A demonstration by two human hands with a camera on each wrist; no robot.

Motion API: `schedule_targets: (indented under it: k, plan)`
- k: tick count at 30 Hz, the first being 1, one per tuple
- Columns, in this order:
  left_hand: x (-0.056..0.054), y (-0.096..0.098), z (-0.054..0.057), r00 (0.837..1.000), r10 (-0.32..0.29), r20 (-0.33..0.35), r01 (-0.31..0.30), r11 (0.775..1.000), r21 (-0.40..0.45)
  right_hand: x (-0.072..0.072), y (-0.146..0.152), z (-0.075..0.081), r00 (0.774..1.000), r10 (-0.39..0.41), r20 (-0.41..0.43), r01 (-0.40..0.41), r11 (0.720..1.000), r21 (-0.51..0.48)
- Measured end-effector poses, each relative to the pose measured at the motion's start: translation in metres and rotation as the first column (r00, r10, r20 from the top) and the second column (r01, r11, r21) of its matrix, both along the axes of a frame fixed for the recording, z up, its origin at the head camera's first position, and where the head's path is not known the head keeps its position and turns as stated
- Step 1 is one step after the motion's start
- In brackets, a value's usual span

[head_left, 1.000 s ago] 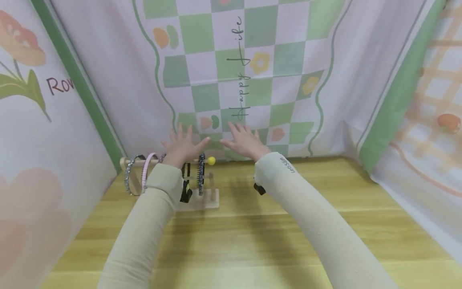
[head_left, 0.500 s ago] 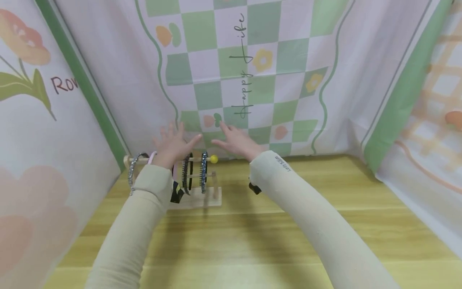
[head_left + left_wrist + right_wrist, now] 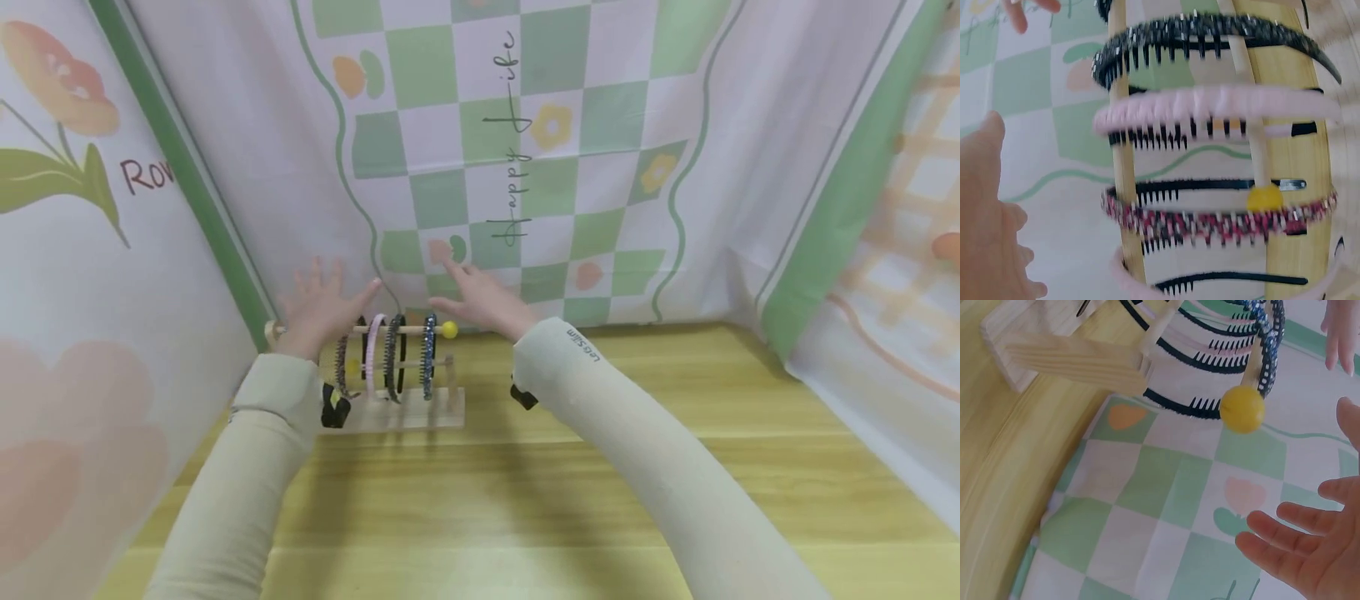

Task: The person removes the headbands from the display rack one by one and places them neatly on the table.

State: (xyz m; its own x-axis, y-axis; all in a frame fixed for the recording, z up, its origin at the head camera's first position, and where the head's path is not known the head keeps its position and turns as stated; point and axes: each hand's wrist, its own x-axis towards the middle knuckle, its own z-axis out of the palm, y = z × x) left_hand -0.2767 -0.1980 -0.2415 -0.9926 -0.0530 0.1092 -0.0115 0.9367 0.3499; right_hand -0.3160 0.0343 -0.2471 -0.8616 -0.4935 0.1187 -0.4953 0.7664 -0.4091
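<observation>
My left hand [image 3: 318, 308] hovers over the left end of a wooden headband rack [image 3: 431, 410], fingers spread and holding nothing. It hides part of the upper rod and the leftmost headbands. Right of it hang a sequined pink-and-black headband [image 3: 1210, 222], a pink headband [image 3: 372, 358], a dark rhinestone headband [image 3: 391, 360] and a blue glitter headband [image 3: 427, 358]. Several have comb teeth inside. My right hand [image 3: 487, 302] is stretched out beyond the rod's yellow end ball [image 3: 449, 330], palm down, with nothing in it. In the right wrist view its fingers [image 3: 1279, 553] are apart and relaxed.
The rack stands at the back left of a wooden table [image 3: 480, 508]. Behind it hangs a green-and-white checked curtain [image 3: 495, 167]. Printed cloth walls [image 3: 82, 333] close in on both sides. A lower rod with a yellow ball [image 3: 1265, 199] runs beneath the upper one.
My left hand has moved left along the rack, uncovering the pink, dark and sequined headbands. My right hand has shifted slightly left. The headbands stay hanging on the rod.
</observation>
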Motion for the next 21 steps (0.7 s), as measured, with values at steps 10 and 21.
schedule_targets:
  k: [10,21]
  plan:
    - [0.014,-0.032,-0.006,1.0,0.02,-0.009,-0.019,0.999,0.05,0.006,-0.005,-0.003,0.999,0.031,0.024,-0.03,0.998,-0.054]
    - [0.023,-0.063,-0.026,0.998,0.058,-0.021,-0.057,0.997,0.049,0.008,-0.009,-0.01,0.992,0.054,0.111,-0.042,0.993,-0.11]
